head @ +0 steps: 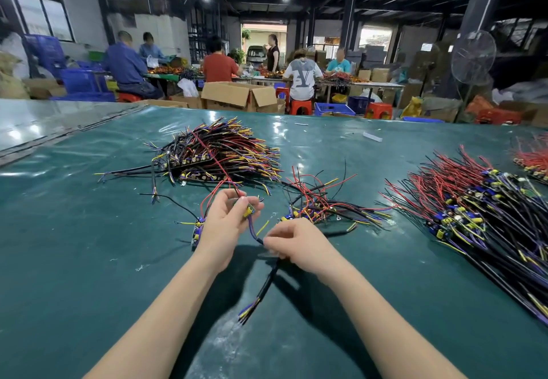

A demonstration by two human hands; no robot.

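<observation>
A loose wired board (198, 230) lies on the green table mat (89, 245), just beside your left hand (223, 221). That hand pinches a small driver board (248, 210), held above the mat. Your right hand (296, 244) grips its black sheathed cable (267, 283), whose stripped end hangs toward you. A small harness pile (314, 203) lies just beyond your right hand. A large harness pile (489, 224) sits well to the right.

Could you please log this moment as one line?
left hand: holds wired board | right hand: pinches its black cable | surface: green mat | wire pile beyond
</observation>
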